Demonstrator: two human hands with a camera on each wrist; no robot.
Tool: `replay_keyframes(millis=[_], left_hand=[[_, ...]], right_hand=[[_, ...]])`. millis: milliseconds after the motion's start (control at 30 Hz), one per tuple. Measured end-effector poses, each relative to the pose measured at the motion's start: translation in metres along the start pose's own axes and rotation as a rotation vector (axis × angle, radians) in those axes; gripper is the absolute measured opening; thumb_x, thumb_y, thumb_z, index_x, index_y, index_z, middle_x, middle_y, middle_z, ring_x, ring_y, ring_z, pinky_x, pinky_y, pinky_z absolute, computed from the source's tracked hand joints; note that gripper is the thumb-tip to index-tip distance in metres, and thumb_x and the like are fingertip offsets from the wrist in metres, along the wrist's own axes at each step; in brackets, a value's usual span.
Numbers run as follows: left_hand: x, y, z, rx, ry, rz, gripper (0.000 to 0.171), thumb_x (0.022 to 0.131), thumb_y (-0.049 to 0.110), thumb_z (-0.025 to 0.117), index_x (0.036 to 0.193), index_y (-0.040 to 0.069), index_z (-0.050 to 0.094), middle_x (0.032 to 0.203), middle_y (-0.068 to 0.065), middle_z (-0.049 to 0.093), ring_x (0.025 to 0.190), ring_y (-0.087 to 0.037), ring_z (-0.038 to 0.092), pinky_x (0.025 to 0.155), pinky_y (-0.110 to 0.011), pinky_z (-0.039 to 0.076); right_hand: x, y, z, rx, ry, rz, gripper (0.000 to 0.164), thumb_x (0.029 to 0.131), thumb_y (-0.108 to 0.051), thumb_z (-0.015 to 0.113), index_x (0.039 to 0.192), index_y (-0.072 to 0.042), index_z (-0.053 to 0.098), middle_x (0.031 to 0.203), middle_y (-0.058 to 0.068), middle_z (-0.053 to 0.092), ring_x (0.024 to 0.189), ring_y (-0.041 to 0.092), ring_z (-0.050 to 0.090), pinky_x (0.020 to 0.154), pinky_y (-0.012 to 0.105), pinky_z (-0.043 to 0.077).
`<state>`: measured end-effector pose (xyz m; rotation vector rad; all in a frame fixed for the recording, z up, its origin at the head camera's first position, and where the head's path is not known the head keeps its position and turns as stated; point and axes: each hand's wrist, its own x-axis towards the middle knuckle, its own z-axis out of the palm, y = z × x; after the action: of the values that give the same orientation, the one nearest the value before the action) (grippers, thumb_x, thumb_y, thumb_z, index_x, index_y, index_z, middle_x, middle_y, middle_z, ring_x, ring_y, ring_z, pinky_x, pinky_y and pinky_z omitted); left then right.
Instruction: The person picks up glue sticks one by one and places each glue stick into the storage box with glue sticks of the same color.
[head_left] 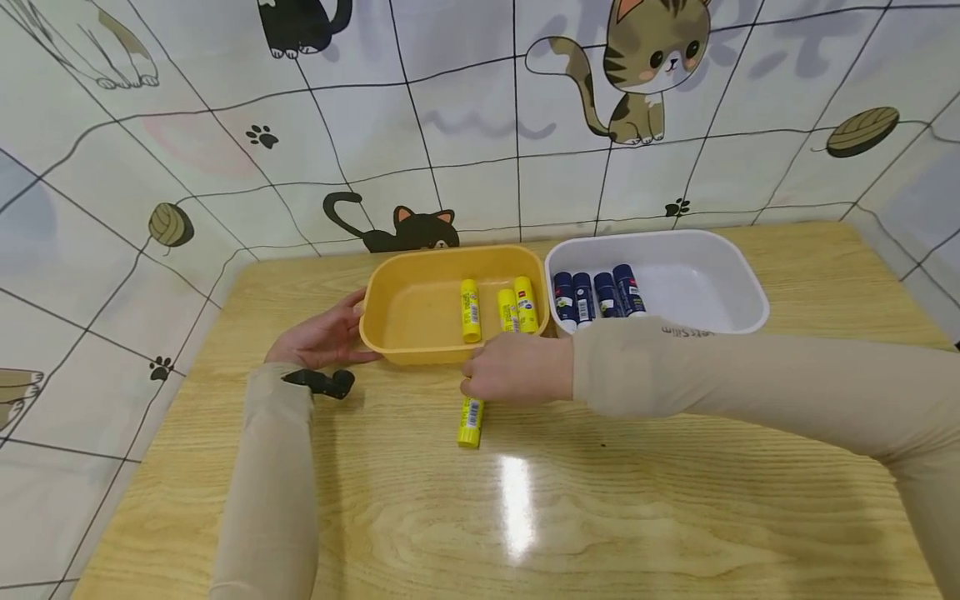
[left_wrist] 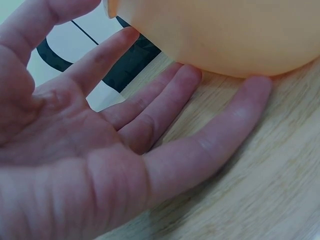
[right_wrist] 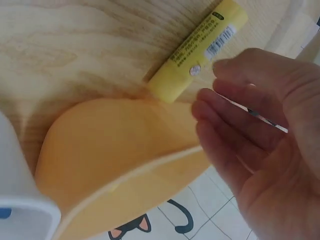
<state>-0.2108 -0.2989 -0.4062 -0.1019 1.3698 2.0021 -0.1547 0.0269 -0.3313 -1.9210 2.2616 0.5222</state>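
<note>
My left hand (head_left: 324, 335) rests at the left end of a yellow-orange plastic bin (head_left: 405, 356). In the left wrist view its fingers are spread, with the fingertips (left_wrist: 257, 85) at the bin's lower edge. Just in front of the bin a yellow glue stick (head_left: 470, 425) lies on the table, its far end hidden under my right hand (head_left: 517, 367) in the head view. The right wrist view shows that hand's fingers loosely bent with nothing between them, close beside the glue stick (right_wrist: 200, 52). Three more yellow glue sticks (head_left: 470, 310) lie inside the bin.
A white bin (head_left: 738, 321) stands against the yellow one's right side. At its left end are several dark blue glue sticks (head_left: 583, 298), partly behind my right sleeve (head_left: 637, 371). Behind both bins rises a wall (head_left: 480, 183) with cat pictures. The wooden table (head_left: 390, 517) reflects a light.
</note>
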Motion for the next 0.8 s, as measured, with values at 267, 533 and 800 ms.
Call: replay_keyframes(millis=[267, 533, 800], left_hand=[[0.003, 0.0, 0.0, -0.019, 0.037, -0.005, 0.054, 0.105, 0.018, 0.038, 0.154, 0.031, 0.018, 0.135, -0.005, 0.037, 0.116, -0.024, 0.047, 0.098, -0.058, 0.039], [0.004, -0.001, -0.002, -0.039, 0.032, -0.005, 0.054, 0.105, 0.018, 0.038, 0.154, 0.031, 0.018, 0.134, -0.005, 0.043, 0.116, -0.024, 0.049, 0.098, -0.057, 0.04], [0.004, -0.001, -0.003, -0.045, 0.023, -0.005, 0.053, 0.105, 0.018, 0.038, 0.153, 0.032, 0.02, 0.134, -0.005, 0.042, 0.116, -0.023, 0.049, 0.098, -0.057, 0.039]], right_hand=[[0.011, -0.005, 0.007, 0.0, 0.031, -0.046, 0.027, 0.094, -0.017, 0.065, 0.12, -0.013, 0.066, 0.115, 0.001, 0.064, 0.103, 0.015, 0.058, 0.09, 0.026, 0.048], [0.02, -0.012, 0.021, -0.056, 0.09, -0.09, 0.026, 0.094, -0.017, 0.063, 0.12, -0.014, 0.064, 0.117, 0.001, 0.061, 0.106, 0.016, 0.056, 0.091, 0.029, 0.047], [0.031, -0.016, 0.039, -0.121, 0.126, -0.123, 0.025, 0.098, -0.02, 0.057, 0.122, -0.018, 0.063, 0.118, -0.002, 0.06, 0.11, 0.017, 0.052, 0.093, 0.032, 0.043]])
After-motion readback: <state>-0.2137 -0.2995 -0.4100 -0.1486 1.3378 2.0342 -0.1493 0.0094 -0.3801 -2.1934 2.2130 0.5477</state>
